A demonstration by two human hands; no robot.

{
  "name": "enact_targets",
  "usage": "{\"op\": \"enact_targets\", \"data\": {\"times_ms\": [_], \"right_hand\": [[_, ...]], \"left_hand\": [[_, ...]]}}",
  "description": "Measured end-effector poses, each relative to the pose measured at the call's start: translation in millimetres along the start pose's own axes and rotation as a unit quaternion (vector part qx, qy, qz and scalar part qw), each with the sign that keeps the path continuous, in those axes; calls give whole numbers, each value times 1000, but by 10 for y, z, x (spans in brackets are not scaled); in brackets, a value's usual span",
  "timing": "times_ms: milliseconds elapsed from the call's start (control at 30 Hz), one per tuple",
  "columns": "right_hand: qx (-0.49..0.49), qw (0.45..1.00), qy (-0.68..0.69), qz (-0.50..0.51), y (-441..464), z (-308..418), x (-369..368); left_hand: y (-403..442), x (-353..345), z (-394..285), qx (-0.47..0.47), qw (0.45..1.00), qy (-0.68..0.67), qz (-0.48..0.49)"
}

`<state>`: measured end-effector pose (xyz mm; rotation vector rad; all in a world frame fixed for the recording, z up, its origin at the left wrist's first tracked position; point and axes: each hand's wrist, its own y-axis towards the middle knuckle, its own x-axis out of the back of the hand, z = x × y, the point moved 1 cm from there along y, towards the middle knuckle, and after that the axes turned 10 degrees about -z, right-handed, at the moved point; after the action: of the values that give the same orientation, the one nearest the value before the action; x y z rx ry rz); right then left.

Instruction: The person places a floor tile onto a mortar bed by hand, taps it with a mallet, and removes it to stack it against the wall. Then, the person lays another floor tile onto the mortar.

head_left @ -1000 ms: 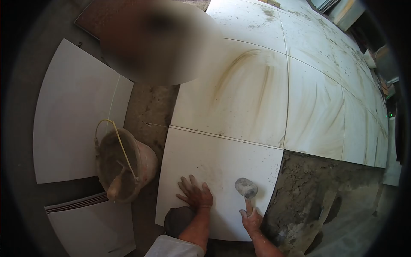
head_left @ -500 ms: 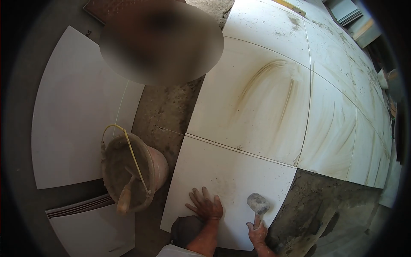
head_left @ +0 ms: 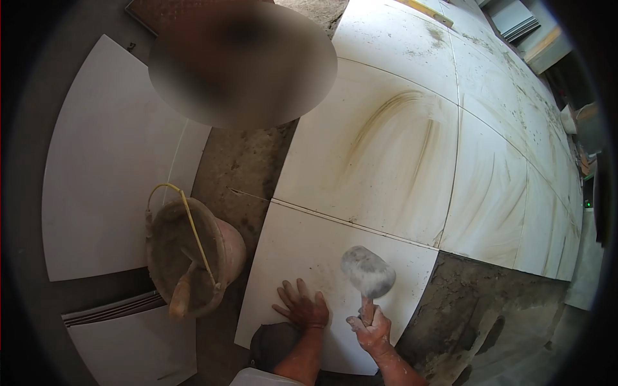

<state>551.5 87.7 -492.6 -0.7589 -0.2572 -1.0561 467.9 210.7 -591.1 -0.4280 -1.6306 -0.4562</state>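
My left hand (head_left: 305, 309) lies flat with fingers spread on a white floor tile (head_left: 309, 244). In my right hand (head_left: 371, 329) is the handle of a rubber mallet (head_left: 367, 271), its grey, whitish-smeared head raised over the same tile. This tile borders a larger laid tile (head_left: 380, 148) with brown smears, along a narrow joint. A thin string (head_left: 251, 195) runs by that joint at the left. My dark-clad knee (head_left: 273, 344) rests near the tile's lower left edge.
Left of the tile stands a mortar bucket (head_left: 235, 248) with a yellow handle and a wooden-handled trowel (head_left: 182, 293) inside. Stacked tiles (head_left: 132, 341) and a large leaning tile (head_left: 96, 174) are farther left. Bare mortar (head_left: 470, 309) lies at right. A yellow level (head_left: 425, 11) rests at the top.
My right hand has lifted the mallet and moved it leftward, so its head looks larger and higher above the tile. My left hand stays on the tile; the view shifts slightly.
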Motion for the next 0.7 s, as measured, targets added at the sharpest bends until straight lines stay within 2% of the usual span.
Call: {"op": "enact_targets", "data": {"times_ms": [67, 100, 167, 200, 233, 300, 333, 467, 533, 567, 633, 667, 700], "right_hand": [[65, 994, 86, -4, 20, 143, -82], [66, 994, 87, -4, 26, 150, -185], [21, 999, -42, 5, 104, -15, -471], [-21, 989, -129, 62, 208, -81, -591], [-17, 990, -130, 58, 185, -119, -569], [54, 995, -46, 77, 190, -56, -526], [103, 991, -62, 58, 181, 13, -482], [48, 998, -16, 50, 195, 181, -197], [87, 991, 97, 9, 151, 120, -134], [84, 991, 98, 12, 127, 57, -189], [176, 973, 149, 20, 148, 35, -298], [265, 961, 73, -42, 195, 57, -386], [211, 977, -27, -33, 219, -63, -535]], "left_hand": [[4, -59, 23, -11, 1000, 8, -6], [-1, -92, 29, -7, 1000, 25, -1], [-22, -70, 27, -3, 999, 39, 8], [-11, -25, 20, 11, 999, 26, 30], [25, -4, 9, 24, 998, 13, 50], [66, -129, 39, 13, 1000, 17, 19], [-17, -132, 77, 1, 1000, 28, 6], [4, -22, 6, 16, 1000, -2, 6], [7, -8, 10, 7, 1000, -1, 8], [-5, -16, 17, 8, 1000, 2, 10], [23, -31, 9, 16, 999, 13, 36], [40, -12, 10, 15, 999, 14, 37], [81, 44, -9, 34, 997, 20, 69]]}}
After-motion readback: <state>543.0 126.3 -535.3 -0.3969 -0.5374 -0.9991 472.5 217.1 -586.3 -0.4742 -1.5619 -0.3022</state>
